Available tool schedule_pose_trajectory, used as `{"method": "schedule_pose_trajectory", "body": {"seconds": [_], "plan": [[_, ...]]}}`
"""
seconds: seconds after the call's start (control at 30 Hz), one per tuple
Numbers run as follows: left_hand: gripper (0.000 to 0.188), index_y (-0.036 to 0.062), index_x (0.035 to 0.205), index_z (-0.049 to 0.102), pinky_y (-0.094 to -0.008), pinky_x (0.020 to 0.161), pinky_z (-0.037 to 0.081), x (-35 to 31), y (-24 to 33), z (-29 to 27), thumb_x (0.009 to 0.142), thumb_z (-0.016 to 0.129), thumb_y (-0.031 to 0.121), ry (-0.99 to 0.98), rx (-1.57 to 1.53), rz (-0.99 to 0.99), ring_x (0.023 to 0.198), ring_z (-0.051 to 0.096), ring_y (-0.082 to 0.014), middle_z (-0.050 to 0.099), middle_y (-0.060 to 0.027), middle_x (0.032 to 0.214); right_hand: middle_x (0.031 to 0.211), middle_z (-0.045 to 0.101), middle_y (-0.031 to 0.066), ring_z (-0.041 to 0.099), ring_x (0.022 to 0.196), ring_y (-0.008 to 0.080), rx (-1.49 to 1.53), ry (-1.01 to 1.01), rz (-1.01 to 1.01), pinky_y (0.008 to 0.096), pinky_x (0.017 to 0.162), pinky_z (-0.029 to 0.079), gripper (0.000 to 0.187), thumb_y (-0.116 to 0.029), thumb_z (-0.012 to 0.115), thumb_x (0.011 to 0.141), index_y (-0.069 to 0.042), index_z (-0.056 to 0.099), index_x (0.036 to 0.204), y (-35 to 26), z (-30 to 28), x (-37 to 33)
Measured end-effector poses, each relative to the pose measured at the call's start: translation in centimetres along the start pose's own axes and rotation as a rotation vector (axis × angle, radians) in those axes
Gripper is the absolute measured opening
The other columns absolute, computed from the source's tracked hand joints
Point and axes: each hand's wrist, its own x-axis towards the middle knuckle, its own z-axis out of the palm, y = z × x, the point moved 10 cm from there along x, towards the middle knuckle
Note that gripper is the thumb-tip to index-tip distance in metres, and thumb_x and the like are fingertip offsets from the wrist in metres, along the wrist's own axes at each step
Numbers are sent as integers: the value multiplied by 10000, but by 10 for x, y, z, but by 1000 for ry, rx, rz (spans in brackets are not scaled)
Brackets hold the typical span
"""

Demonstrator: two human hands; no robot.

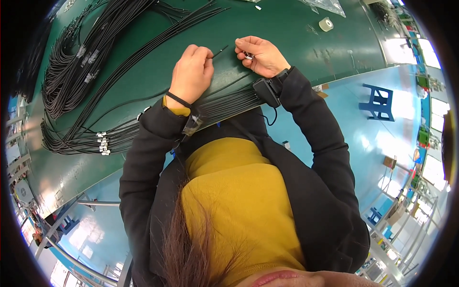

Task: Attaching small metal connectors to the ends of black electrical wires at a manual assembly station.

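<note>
Over the green table [287,28], my left hand [191,72] is closed on a thin black cable [219,51], whose end sticks out past the fingertips toward the right. My right hand [262,56] is curled a short way to the right of that end, with small shiny metal pieces [248,56] in its fingers. Their exact kind is too small to make out. Below both hands a bundle of black cables [224,106] runs along the table's near edge. White tags [103,143] are on this bundle at the left.
A thick looped bundle of black cables [62,86], bound with clear tape, fills the table's left. A tape roll [326,24] and a clear plastic bag [331,5] lie at the far right. A blue stool [377,103] is on the floor to the right.
</note>
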Motion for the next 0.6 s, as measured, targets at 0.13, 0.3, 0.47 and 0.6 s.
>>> {"method": "schedule_pose_trajectory", "body": {"seconds": [0.13,0.3,0.47,0.6], "plan": [[120,30,868,583,-370,597,490,-2,14,-1,760,599,-20,17,-86,80,692,582,-295,546,-120,824,819,579,20,524,690,82,2,-62,5,190,542,423,156,-171,650,895,-34,580,918,0,12,-3],[125,4,856,601,-316,577,481,-3,18,-5,751,596,-63,33,-103,106,648,575,-238,546,-109,788,762,584,31,535,626,82,-101,-12,-35,195,498,439,181,-155,687,867,-8,584,889,-3,13,-5],[132,6,859,602,-319,571,476,-6,16,-3,751,585,-67,37,-117,120,642,567,-244,541,-109,787,700,572,14,504,555,69,-508,56,-179,192,460,417,199,-177,701,857,-9,595,872,-18,18,-6],[140,10,867,608,-296,555,462,-2,26,-8,755,580,-69,79,-114,159,636,558,-212,543,-89,792,712,572,11,497,565,67,-397,-25,-102,194,465,407,189,-178,682,869,-10,599,889,-10,24,-6]]}}
